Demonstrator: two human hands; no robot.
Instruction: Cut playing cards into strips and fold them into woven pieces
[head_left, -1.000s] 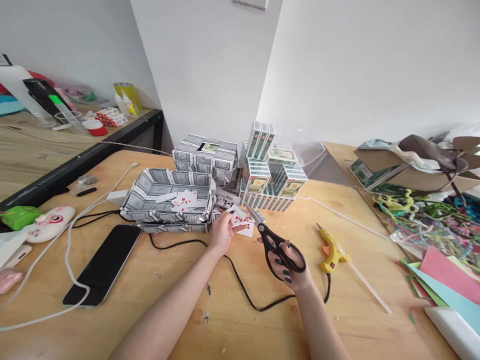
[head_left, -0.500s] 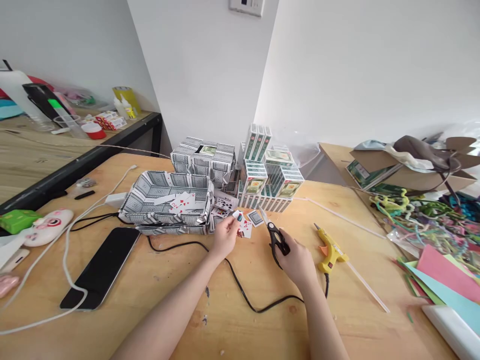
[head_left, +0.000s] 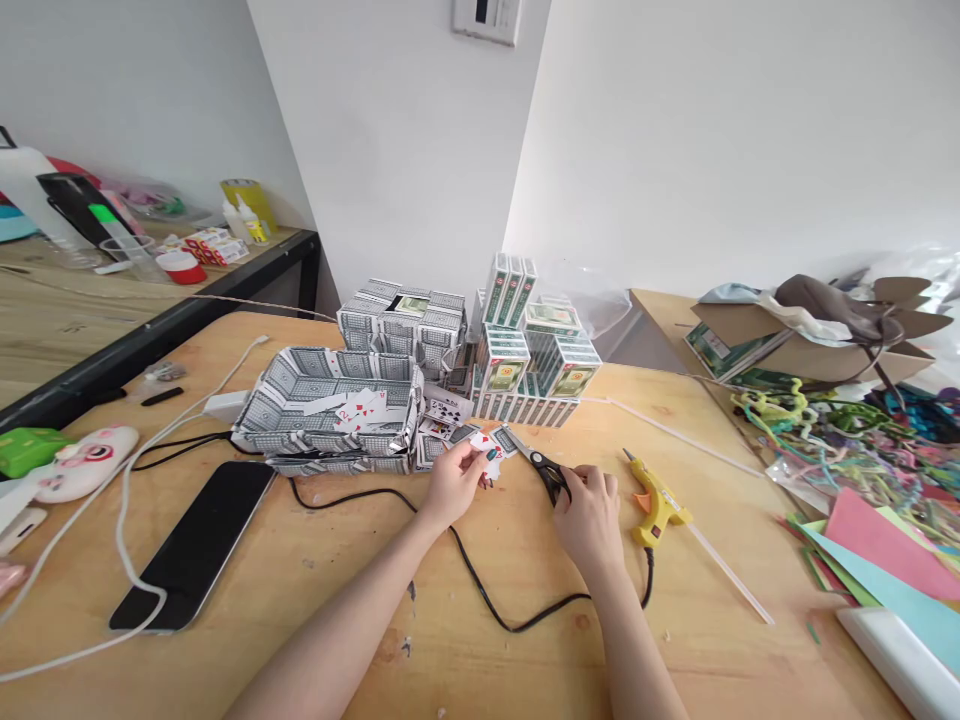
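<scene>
My left hand [head_left: 454, 485] pinches a playing card [head_left: 486, 442] with red marks between thumb and fingers. More card pieces lie right by its fingertips, partly hidden. A face-down card [head_left: 507, 440] rests on the table just beyond. My right hand [head_left: 591, 512] has its fingers closed on the handles of black-handled scissors [head_left: 541, 462], which are low over the table or on it; their blades point toward the face-down card. Left of the cards stands an open box made of folded playing cards [head_left: 289, 440], with loose cards [head_left: 364, 408] inside.
Behind are a second folded-card box [head_left: 401, 310] and stacked card packs [head_left: 502, 360]. A yellow glue gun [head_left: 660, 500] lies to the right, its black cord [head_left: 517, 626] crossing in front. A phone [head_left: 195, 545] lies left; pipe cleaners [head_left: 847, 430] and coloured paper [head_left: 892, 550] are far right.
My right hand has lowered the scissors, which now lie flatter. My left hand has shifted slightly with the card, turning so its thumb shows. The view has tilted a little.
</scene>
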